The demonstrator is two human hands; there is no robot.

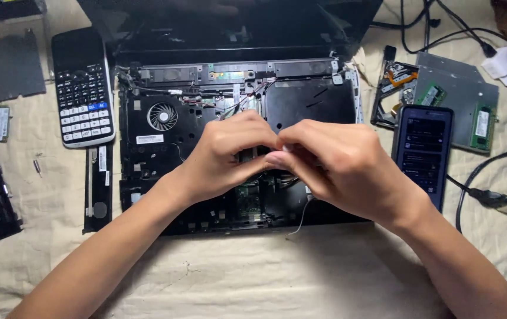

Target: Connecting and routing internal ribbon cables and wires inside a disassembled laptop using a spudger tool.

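While both hands meet over the opened laptop (pixel 147 147), left hand (pixel 224 156) and right hand (pixel 339 165) pinch 1 small white part (pixel 286 147) fingertip to fingertip, steadying it; phone (pixel 423 150) lies beside

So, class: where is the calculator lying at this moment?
In the head view the calculator lies on the cloth at upper left, just left of the opened laptop, with a grey metal plate on its other side.

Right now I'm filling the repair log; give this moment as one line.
left hand | right hand | fingertips meet over opened laptop | calculator left | phone right
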